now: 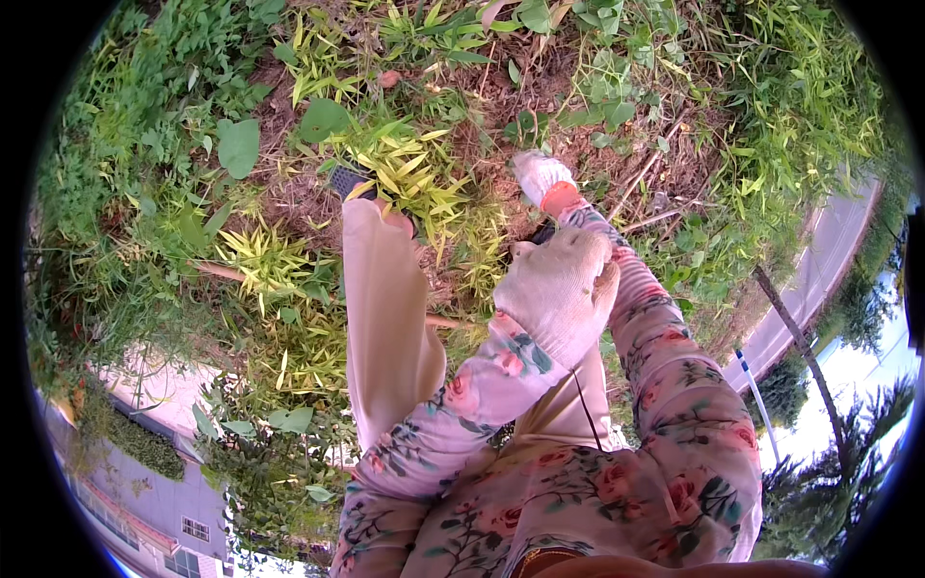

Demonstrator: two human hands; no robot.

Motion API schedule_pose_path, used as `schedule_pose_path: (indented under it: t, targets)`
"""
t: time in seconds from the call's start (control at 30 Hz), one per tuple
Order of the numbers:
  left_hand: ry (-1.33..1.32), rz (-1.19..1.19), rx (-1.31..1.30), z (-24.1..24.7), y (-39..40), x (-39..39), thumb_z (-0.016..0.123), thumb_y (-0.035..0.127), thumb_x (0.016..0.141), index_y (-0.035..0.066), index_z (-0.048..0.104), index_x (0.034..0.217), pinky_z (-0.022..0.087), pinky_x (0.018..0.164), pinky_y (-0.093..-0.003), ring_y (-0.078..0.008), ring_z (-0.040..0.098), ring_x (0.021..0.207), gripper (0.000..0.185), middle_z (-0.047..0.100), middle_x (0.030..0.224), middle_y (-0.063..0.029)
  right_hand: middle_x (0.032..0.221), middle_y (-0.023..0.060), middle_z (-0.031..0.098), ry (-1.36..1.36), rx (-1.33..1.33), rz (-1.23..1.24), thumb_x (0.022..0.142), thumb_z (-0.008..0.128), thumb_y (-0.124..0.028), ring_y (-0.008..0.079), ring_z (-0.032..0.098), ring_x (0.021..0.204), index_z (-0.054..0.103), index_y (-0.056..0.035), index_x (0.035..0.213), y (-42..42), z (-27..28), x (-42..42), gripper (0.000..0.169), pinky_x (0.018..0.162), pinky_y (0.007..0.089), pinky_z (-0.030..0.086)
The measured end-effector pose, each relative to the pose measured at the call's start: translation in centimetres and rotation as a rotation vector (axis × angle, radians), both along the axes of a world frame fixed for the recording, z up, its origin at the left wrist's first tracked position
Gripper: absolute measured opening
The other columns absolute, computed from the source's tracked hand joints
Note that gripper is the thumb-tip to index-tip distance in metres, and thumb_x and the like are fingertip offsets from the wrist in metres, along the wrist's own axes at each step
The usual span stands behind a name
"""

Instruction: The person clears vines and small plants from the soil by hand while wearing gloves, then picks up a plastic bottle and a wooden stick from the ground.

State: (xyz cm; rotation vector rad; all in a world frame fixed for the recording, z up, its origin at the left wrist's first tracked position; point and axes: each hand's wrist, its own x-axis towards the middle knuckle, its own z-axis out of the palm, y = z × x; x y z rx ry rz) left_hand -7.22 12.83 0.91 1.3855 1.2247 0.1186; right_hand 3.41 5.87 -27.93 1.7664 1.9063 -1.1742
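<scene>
My left hand (555,292), in a white knit glove, is raised in front of my right forearm. Its fingers look curled, and whether they grip anything is hidden. Lower down, close to the ground, my right hand (540,178) wears a white glove with an orange cuff. Bare reddish soil (498,155) with dry plant litter surrounds it; its fingertips are not clear. Yellow-green bamboo-like leaves (415,173) grow to its left, over my dark perforated shoe (353,180). Floral sleeves (470,390) cover both arms.
Behind my beige trouser leg (386,325) lies a brown wooden rod (448,321), partly hidden. Dry sticks (650,166) lie right of my right hand. Leafy weeds (137,144) fill the left side. A paved road (831,246), a leaning trunk (802,347) and a building (137,498) appear farther off.
</scene>
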Motion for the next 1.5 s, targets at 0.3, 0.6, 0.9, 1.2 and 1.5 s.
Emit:
schedule_pose_path:
  t: [0.3,0.6,0.9,1.2,1.5]
  targets:
    - [-0.001,-0.084,-0.009,1.2,-0.1,1.2,0.062,0.012,0.079,0.01,0.061,0.089,0.051,0.064,-0.0381,-0.0305,0.063,0.075,0.01,0.063,0.087,-0.0095,0.085,0.0152,0.06,0.05,-0.183,-0.447,0.084,0.057,-0.025,0.0305,0.059,0.084,0.055,-0.0041,0.093,-14.7,11.7,4.0,0.023,0.071,0.0393,0.049]
    - [0.015,-0.105,0.05,1.5,-0.6,1.7,0.061,0.017,0.08,0.011,0.061,0.087,0.051,0.059,-0.0401,-0.0313,0.064,0.07,0.01,0.062,0.086,-0.0114,0.075,0.0163,0.059,-0.17,0.085,-0.764,0.079,0.067,-0.029,0.0284,0.058,0.066,0.053,-0.0013,0.083,-6.4,11.1,6.1,0.031,0.06,0.0368,0.047]
    - [0.004,-0.07,0.043,0.9,-0.1,0.1,0.061,0.015,0.079,0.009,0.059,0.089,0.051,0.059,-0.0414,-0.0322,0.062,0.07,0.011,0.062,0.084,-0.0118,0.087,0.0099,0.066,0.436,0.173,-1.828,0.091,0.051,-0.027,0.0151,0.062,0.065,0.062,-0.0003,0.098,0.6,11.6,2.3,0.029,0.043,0.0241,0.05]
    - [0.008,0.008,-0.012,0.5,0.3,-0.6,0.062,0.011,0.079,0.009,0.06,0.09,0.05,0.064,-0.0391,-0.032,0.062,0.076,0.012,0.062,0.088,-0.0108,0.084,0.0092,0.059,0.64,-0.058,-2.043,0.084,0.061,-0.014,0.0192,0.057,0.053,0.057,-0.0023,0.092,8.2,-0.2,1.5,0.014,0.047,0.0324,0.054]
    - [0.072,0.021,0.075,-0.1,-0.9,0.5,0.062,0.015,0.082,0.012,0.063,0.094,0.051,0.062,-0.0335,-0.0253,0.065,0.071,0.012,0.065,0.09,-0.0099,0.066,0.0019,0.056,0.874,0.115,-2.365,0.089,0.053,-0.027,0.0099,0.037,0.039,0.058,-0.011,0.086,8.0,9.5,10.7,0.016,0.036,0.0267,0.032]
